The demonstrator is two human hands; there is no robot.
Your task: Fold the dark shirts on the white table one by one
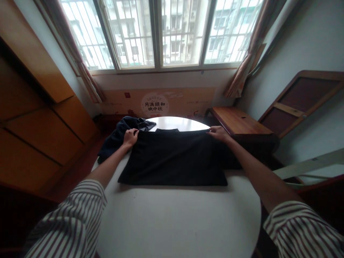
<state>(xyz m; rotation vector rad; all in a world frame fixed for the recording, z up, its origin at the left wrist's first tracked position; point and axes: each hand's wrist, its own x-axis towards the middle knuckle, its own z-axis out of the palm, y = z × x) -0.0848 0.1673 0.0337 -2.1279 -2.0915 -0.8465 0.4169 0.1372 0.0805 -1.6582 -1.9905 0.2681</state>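
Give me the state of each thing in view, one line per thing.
black T-shirt, spread flat, far edge held up
left hand, closed on the shirt's edge
right hand, pinching the shirt's edge
round white table, bearing both garments
navy garment, bunched, hanging over the table's edge
window, shut
curtain, tied back

We are holding our left forearm (107,167) and right forearm (258,171) bare and out ahead of us, both slanting inward from the striped left sleeve (70,215) and right sleeve (301,229) bunched near our elbows. Our left grip (130,138) is arching knuckles-up, with its fingers (135,133) curling down and pinching closed. Our right grip (219,133) is lying flatter and turning inward, with its fingers (211,132) extending toward the left grip and pinching lightly. The two grips are holding well apart, at nearly the same height.
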